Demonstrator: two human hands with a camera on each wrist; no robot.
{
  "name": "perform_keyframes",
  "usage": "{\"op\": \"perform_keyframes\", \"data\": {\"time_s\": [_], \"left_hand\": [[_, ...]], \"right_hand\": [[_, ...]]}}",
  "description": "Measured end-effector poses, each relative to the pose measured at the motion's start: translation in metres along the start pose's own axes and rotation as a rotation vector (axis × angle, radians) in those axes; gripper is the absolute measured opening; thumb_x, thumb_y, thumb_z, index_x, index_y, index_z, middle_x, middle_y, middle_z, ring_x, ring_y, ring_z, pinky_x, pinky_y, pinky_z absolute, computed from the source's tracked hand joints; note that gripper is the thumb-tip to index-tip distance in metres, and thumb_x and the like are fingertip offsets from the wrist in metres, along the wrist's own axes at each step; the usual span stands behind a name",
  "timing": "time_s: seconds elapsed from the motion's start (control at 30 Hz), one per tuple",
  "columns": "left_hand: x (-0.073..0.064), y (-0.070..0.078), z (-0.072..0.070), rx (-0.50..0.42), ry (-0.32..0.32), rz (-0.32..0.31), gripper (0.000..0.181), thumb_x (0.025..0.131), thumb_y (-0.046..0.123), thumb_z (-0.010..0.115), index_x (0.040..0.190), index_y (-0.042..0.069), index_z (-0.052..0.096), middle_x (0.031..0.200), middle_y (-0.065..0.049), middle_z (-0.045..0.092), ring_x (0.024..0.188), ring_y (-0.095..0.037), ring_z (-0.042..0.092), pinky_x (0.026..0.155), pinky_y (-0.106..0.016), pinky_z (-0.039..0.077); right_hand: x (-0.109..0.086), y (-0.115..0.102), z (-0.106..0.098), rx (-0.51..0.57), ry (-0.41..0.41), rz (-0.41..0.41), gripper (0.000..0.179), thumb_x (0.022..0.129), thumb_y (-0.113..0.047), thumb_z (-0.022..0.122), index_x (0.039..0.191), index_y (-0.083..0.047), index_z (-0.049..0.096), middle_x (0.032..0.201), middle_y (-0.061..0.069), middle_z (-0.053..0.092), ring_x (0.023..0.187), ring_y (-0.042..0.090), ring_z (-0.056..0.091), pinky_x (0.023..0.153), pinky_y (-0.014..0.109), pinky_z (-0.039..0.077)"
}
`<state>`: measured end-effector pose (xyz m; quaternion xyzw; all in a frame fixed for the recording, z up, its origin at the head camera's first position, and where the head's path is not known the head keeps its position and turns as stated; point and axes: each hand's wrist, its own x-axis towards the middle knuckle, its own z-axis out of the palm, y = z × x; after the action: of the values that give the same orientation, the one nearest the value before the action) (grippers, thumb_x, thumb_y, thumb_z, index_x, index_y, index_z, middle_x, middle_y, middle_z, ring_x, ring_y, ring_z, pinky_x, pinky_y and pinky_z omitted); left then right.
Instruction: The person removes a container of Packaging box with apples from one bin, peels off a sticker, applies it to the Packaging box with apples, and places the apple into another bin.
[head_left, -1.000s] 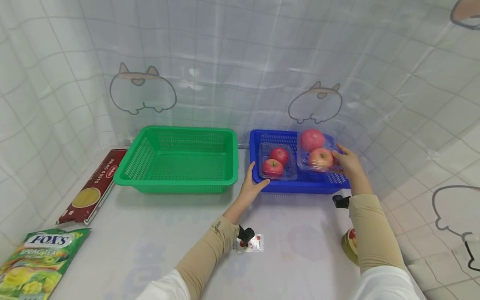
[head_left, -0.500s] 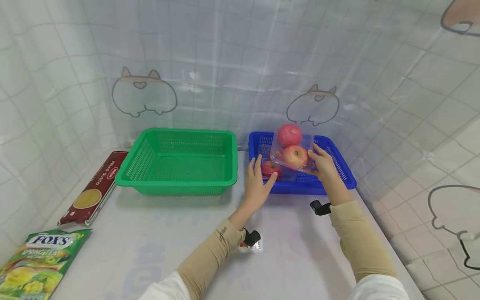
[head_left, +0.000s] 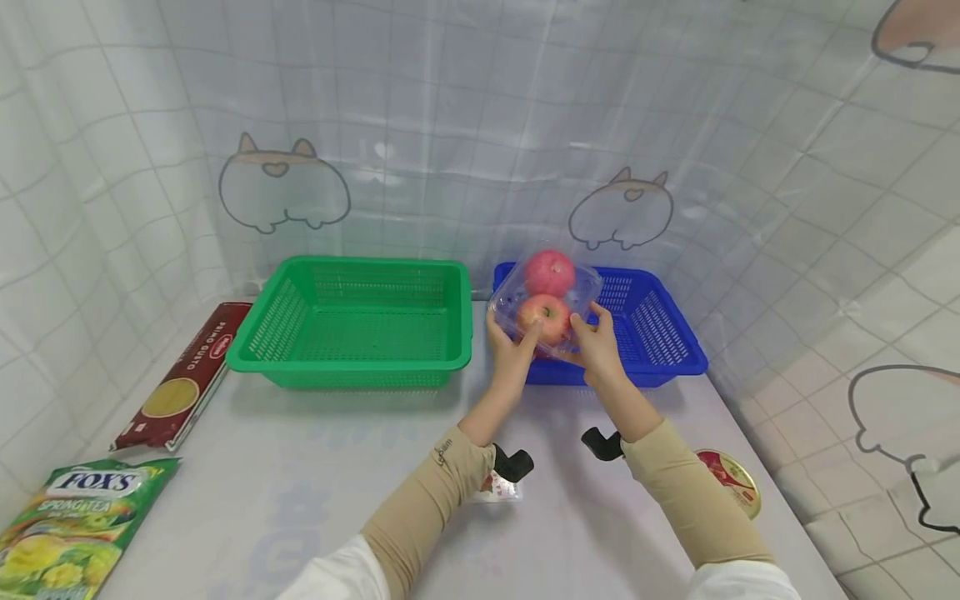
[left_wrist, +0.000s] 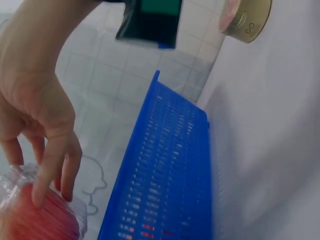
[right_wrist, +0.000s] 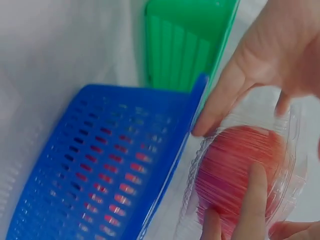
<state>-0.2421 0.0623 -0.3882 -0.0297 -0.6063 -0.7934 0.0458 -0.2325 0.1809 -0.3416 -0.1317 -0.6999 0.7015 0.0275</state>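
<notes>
Both hands hold a clear plastic punnet of apples, tilted over the left part of the blue basket. Two pinkish-red apples show through its plastic. My left hand grips the punnet's near left corner, thumb over the top. At its near right side my right hand grips the edge, thumb on the plastic. The right wrist view shows fingers of both hands around the punnet, above the blue basket's rim. A second punnet of red apples inside that basket is mostly hidden; red shows through the basket's slots.
A green basket stands to the left of the blue one. Farther left lie a dark red pasta packet and a green Fox's bag. A small white packet sits beneath my left wrist, and a round tin beside my right forearm.
My right hand has carried the punnet leftward from the basket's right side. My left hand has left the basket rim and now grips the punnet too.
</notes>
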Motion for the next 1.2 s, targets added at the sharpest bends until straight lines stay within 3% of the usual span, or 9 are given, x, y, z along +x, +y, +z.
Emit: {"op": "perform_keyframes", "data": {"time_s": [0.13, 0.27, 0.4, 0.53, 0.67, 0.87, 1.03, 1.2], "left_hand": [[0.002, 0.002, -0.008, -0.053, 0.013, -0.031, 0.086, 0.086, 0.035, 0.063, 0.146, 0.02, 0.003, 0.144, -0.016, 0.009, 0.118, -0.036, 0.045, 0.082, -0.044, 0.051], [0.003, 0.007, -0.018, -0.061, 0.018, -0.014, 0.081, 0.087, 0.03, 0.063, 0.145, 0.02, 0.007, 0.141, -0.018, 0.015, 0.112, -0.035, 0.049, 0.08, -0.044, 0.051], [0.003, 0.017, -0.032, -0.072, 0.009, -0.025, 0.077, 0.088, 0.027, 0.06, 0.146, 0.022, 0.009, 0.135, -0.019, 0.022, 0.108, -0.035, 0.052, 0.078, -0.047, 0.051], [0.003, 0.027, -0.051, -0.042, -0.016, -0.065, 0.073, 0.088, 0.031, 0.059, 0.145, 0.026, 0.014, 0.126, -0.02, 0.032, 0.097, -0.031, 0.056, 0.072, -0.043, 0.054], [0.001, 0.037, -0.071, 0.009, -0.047, -0.106, 0.07, 0.089, 0.034, 0.056, 0.146, 0.029, 0.017, 0.122, -0.018, 0.039, 0.09, -0.026, 0.058, 0.069, -0.039, 0.055], [0.002, 0.048, -0.096, 0.106, -0.099, -0.162, 0.072, 0.088, 0.039, 0.055, 0.146, 0.038, 0.013, 0.125, -0.015, 0.047, 0.093, -0.027, 0.058, 0.073, -0.043, 0.053], [-0.002, 0.054, -0.11, 0.192, -0.174, -0.165, 0.071, 0.09, 0.04, 0.052, 0.144, 0.048, 0.006, 0.137, -0.015, 0.039, 0.099, -0.033, 0.057, 0.077, -0.049, 0.051], [-0.008, 0.06, -0.121, 0.26, -0.227, -0.164, 0.066, 0.093, 0.04, 0.048, 0.145, 0.045, 0.008, 0.143, -0.016, 0.03, 0.116, -0.041, 0.046, 0.084, -0.059, 0.044]], "right_hand": [[-0.006, 0.004, 0.005, 0.036, -0.01, -0.023, 0.058, 0.099, -0.021, 0.042, 0.147, -0.016, 0.011, 0.11, 0.007, 0.039, 0.101, 0.023, 0.051, 0.073, 0.035, 0.054], [-0.01, 0.005, 0.005, 0.012, -0.044, -0.026, 0.059, 0.099, -0.027, 0.041, 0.147, -0.017, 0.008, 0.124, 0.013, 0.035, 0.112, 0.03, 0.049, 0.07, 0.039, 0.055], [-0.009, 0.004, -0.001, -0.022, -0.041, -0.05, 0.062, 0.098, -0.032, 0.039, 0.146, -0.021, 0.001, 0.138, 0.016, 0.024, 0.125, 0.032, 0.037, 0.081, 0.047, 0.051], [-0.004, 0.0, -0.011, -0.047, -0.027, -0.128, 0.064, 0.098, -0.033, 0.037, 0.146, -0.023, -0.003, 0.145, 0.016, 0.011, 0.134, 0.031, 0.023, 0.094, 0.051, 0.041], [0.001, -0.002, -0.019, -0.084, -0.128, -0.155, 0.066, 0.098, -0.039, 0.037, 0.148, -0.027, -0.004, 0.151, 0.012, 0.001, 0.138, 0.034, 0.014, 0.099, 0.052, 0.036], [0.003, 0.002, -0.02, -0.065, -0.341, -0.107, 0.069, 0.096, -0.042, 0.04, 0.148, -0.035, -0.005, 0.154, 0.003, -0.011, 0.139, 0.035, 0.004, 0.097, 0.058, 0.035], [-0.004, 0.007, -0.016, -0.071, -0.436, -0.07, 0.067, 0.097, -0.034, 0.041, 0.148, -0.034, -0.002, 0.153, 0.012, 0.002, 0.137, 0.035, 0.016, 0.095, 0.062, 0.033], [-0.017, 0.011, -0.015, -0.091, -0.472, -0.081, 0.065, 0.096, -0.032, 0.042, 0.149, -0.032, 0.003, 0.15, 0.017, 0.008, 0.135, 0.039, 0.019, 0.096, 0.062, 0.032]]}}
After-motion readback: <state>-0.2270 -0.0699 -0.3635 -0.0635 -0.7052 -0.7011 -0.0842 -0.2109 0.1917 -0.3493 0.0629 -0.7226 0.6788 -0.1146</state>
